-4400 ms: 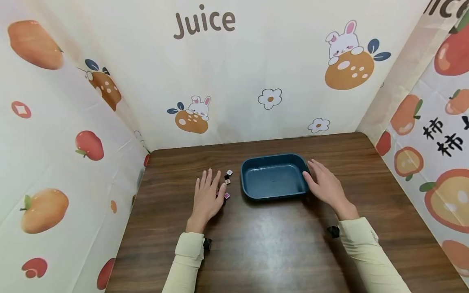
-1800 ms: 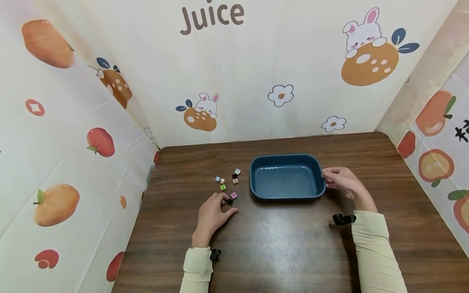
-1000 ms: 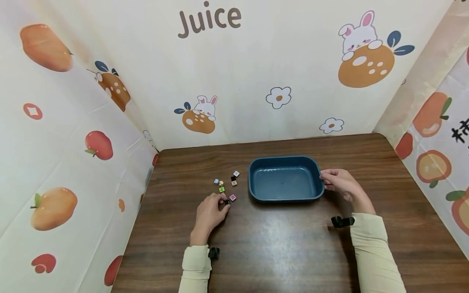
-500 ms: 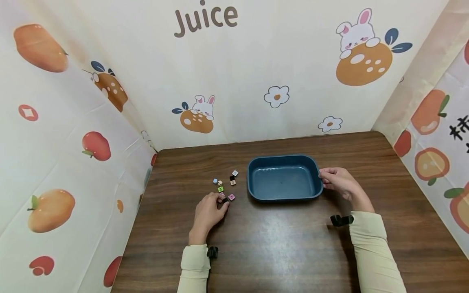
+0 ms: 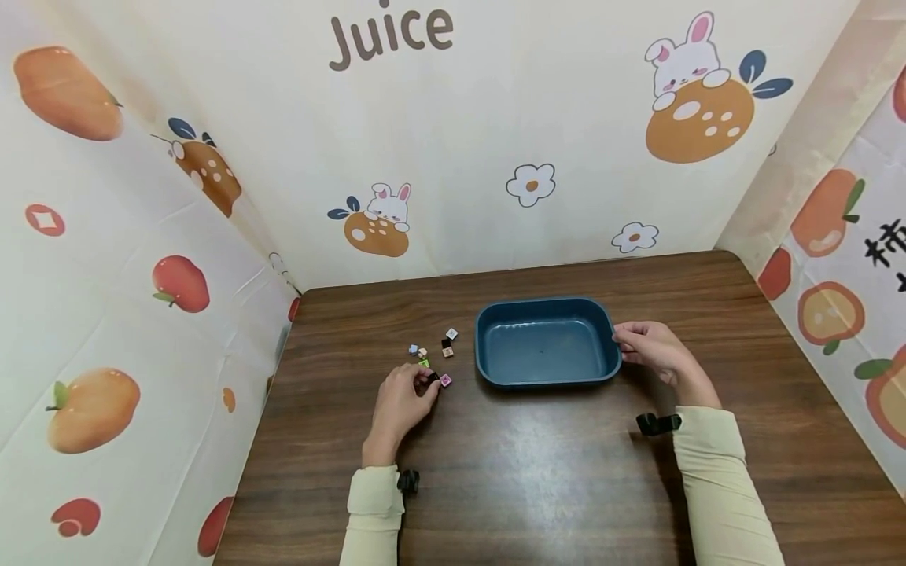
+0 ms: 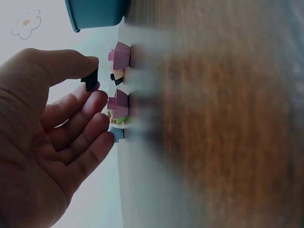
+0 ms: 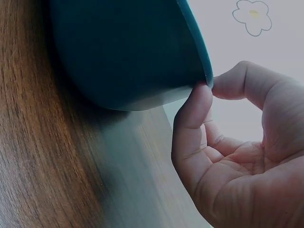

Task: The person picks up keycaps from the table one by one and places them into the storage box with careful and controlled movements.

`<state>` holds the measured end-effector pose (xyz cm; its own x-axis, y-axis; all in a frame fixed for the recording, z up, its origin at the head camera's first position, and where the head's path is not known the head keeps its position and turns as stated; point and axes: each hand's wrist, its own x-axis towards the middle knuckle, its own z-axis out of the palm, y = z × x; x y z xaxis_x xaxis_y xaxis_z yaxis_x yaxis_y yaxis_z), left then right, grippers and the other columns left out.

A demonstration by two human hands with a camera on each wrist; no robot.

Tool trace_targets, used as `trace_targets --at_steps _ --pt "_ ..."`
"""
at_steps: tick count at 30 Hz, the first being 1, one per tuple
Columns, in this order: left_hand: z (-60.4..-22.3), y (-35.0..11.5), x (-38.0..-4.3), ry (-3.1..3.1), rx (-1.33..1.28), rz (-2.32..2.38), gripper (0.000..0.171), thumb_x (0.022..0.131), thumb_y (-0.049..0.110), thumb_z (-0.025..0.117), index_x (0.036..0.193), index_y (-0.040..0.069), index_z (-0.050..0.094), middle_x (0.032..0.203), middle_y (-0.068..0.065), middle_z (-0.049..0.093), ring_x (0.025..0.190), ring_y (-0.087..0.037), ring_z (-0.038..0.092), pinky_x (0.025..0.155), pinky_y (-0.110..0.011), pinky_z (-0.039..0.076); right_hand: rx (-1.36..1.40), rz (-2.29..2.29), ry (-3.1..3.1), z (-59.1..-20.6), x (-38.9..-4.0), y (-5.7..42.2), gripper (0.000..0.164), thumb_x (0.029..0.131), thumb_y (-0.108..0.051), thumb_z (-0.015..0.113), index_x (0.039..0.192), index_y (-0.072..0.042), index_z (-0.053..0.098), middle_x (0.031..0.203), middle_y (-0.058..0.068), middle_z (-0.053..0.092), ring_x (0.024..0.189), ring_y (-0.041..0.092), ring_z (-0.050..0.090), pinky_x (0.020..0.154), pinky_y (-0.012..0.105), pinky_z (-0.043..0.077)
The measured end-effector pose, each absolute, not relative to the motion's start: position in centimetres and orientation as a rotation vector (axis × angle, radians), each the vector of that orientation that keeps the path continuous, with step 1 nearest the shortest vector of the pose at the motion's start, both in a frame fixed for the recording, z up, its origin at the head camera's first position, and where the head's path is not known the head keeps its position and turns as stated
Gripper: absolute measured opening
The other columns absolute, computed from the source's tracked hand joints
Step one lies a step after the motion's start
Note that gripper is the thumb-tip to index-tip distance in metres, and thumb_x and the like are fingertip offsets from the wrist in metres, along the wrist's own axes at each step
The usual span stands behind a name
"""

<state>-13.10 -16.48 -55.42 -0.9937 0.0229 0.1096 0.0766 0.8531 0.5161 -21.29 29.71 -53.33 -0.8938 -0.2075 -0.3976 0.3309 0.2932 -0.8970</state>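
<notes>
My left hand [image 5: 399, 401] pinches a small black toy building block [image 6: 91, 80] between thumb and index finger, with the other fingers loosely curled. In the left wrist view the block is off the table. Close beyond that hand are a pink block [image 5: 446, 380], a second pink block [image 6: 122, 103] and a green block [image 5: 424, 363]. At the other side, my right hand [image 5: 654, 350] pinches the right rim of a dark blue rectangular tray [image 5: 543, 350], thumb and index finger on its wall [image 7: 202, 71]. Nothing lies in the tray.
Farther back on the wooden table [image 5: 524, 479] are a light blue block [image 5: 414, 350], a beige one [image 5: 422, 353], a white one [image 5: 451, 334], another black one [image 5: 446, 343] and another beige one [image 5: 447, 352]. A printed curtain [image 5: 460, 102] stands behind.
Earlier my left hand lay spread over the blocks; it drew back, closed on the black block and has lifted it slightly. My right hand went from touching the tray's side to pinching its rim.
</notes>
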Motion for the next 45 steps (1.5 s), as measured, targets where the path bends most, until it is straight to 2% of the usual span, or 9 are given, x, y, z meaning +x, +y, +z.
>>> trace_targets --at_steps 7,15,19,22,28,31,34,38,45 --pt "-55.0 -16.1 -13.8 -2.908 -0.107 -0.846 0.020 0.093 0.030 0.080 0.103 0.013 0.077 0.110 -0.005 0.074 0.102 -0.024 0.063 0.092 -0.044 0.053 0.106 -1.631 2.144 -53.3 -21.2 29.7 0.053 0.110 -0.024 0.057 0.143 0.016 0.049 0.102 -0.010 0.064 0.087 -0.001 0.064 0.080 0.020 0.060" --pt "-54.8 -15.2 -14.8 -2.854 -0.164 -0.891 0.021 0.093 0.030 0.080 0.105 0.013 0.078 0.110 -0.006 0.076 0.107 -0.025 0.066 0.105 -0.046 0.053 0.128 -1.640 2.140 -53.6 -21.3 29.8 0.051 0.110 -0.023 0.057 0.143 0.015 0.050 0.100 -0.009 0.064 0.085 0.000 0.063 0.080 0.021 0.060" --pt "-54.6 -14.7 -15.2 -2.851 -0.195 -0.929 0.021 0.094 0.030 0.079 0.106 0.013 0.078 0.109 -0.006 0.076 0.104 -0.026 0.066 0.114 -0.048 0.050 0.137 -1.654 2.140 -53.6 -21.1 29.9 0.050 0.110 -0.025 0.056 0.140 0.015 0.051 0.094 -0.011 0.063 0.084 0.000 0.062 0.078 0.020 0.060" --pt "-54.5 -14.4 -15.4 -2.846 -0.206 -0.936 0.021 0.095 0.029 0.079 0.108 0.013 0.078 0.109 -0.005 0.076 0.100 -0.026 0.066 0.112 -0.047 0.051 0.138 -1.668 2.136 -53.5 -20.9 29.8 0.049 0.110 -0.023 0.057 0.140 0.015 0.051 0.095 -0.011 0.063 0.084 -0.001 0.062 0.078 0.020 0.060" --pt "-54.5 -13.6 -15.5 -2.814 -0.226 -0.978 0.021 0.095 0.027 0.079 0.109 0.011 0.078 0.114 -0.004 0.076 0.114 -0.027 0.070 0.126 -0.057 0.036 0.143 -1.679 2.140 -53.3 -20.9 29.5 0.049 0.109 -0.020 0.057 0.141 0.016 0.051 0.099 -0.010 0.064 0.085 -0.002 0.063 0.078 0.019 0.060" --pt "-54.5 -13.3 -15.5 -2.804 -0.227 -0.982 0.020 0.095 0.028 0.079 0.107 0.012 0.078 0.114 -0.003 0.076 0.113 -0.026 0.069 0.119 -0.053 0.046 0.150 -1.680 2.138 -53.5 -21.0 29.5 0.049 0.109 -0.020 0.057 0.142 0.016 0.050 0.100 -0.011 0.065 0.085 -0.002 0.064 0.078 0.019 0.060" --pt "-54.5 -12.9 -15.5 -2.814 -0.244 -0.968 0.019 0.095 0.029 0.079 0.106 0.013 0.078 0.112 -0.002 0.075 0.109 -0.023 0.068 0.101 -0.044 0.056 0.151 -1.686 2.130 -53.7 -21.1 29.5 0.049 0.109 -0.019 0.057 0.142 0.016 0.051 0.099 -0.011 0.066 0.084 -0.003 0.065 0.077 0.019 0.060" --pt "-54.4 -12.5 -15.5 -2.833 -0.272 -0.959 0.019 0.095 0.030 0.079 0.106 0.014 0.077 0.111 -0.002 0.075 0.104 -0.019 0.064 0.085 -0.036 0.056 0.148 -1.689 2.134 -53.7 -21.2 29.5 0.047 0.108 -0.019 0.056 0.140 0.015 0.053 0.099 -0.011 0.065 0.083 -0.003 0.064 0.076 0.020 0.060" --pt "-54.2 -12.0 -15.4 -2.830 -0.295 -0.958 0.018 0.095 0.029 0.079 0.105 0.014 0.077 0.111 -0.002 0.074 0.102 -0.020 0.063 0.088 -0.039 0.056 0.149 -1.700 2.142 -53.5 -20.9 29.4 0.046 0.108 -0.018 0.056 0.138 0.016 0.053 0.100 -0.009 0.066 0.083 -0.002 0.064 0.076 0.020 0.060"
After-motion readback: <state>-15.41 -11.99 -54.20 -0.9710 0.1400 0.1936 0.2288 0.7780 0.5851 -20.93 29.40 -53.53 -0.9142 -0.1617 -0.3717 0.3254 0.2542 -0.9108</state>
